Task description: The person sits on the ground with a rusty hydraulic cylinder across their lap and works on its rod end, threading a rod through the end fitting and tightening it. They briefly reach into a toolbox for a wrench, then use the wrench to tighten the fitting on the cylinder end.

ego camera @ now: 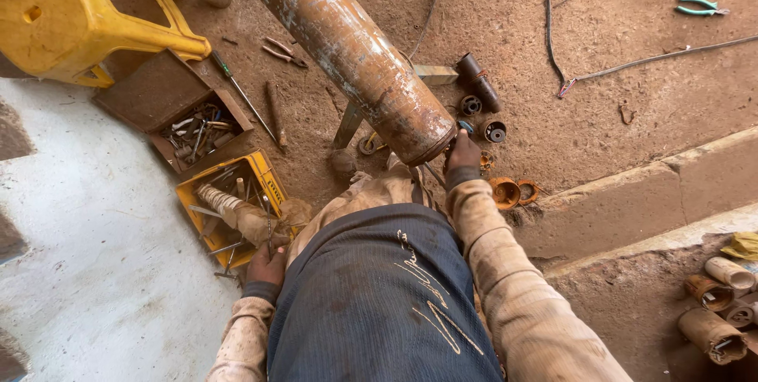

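Observation:
A long rusty metal cylinder slants from the top of the view down toward my lap. My right hand grips the rim of its near end, fingers curled on the edge. My left hand reaches down at my left side to the edge of a yellow crate full of tools, its fingers closed around thin metal tools sticking out of it. Which tool it grips I cannot tell. My blue top and dusty sleeves fill the lower middle.
A yellow plastic stool stands at top left beside an open brown box of bits. Screwdrivers, black pipe fittings and orange rings lie on the dirt. Green pliers and cables lie at top right. Rusty tubes lie at lower right.

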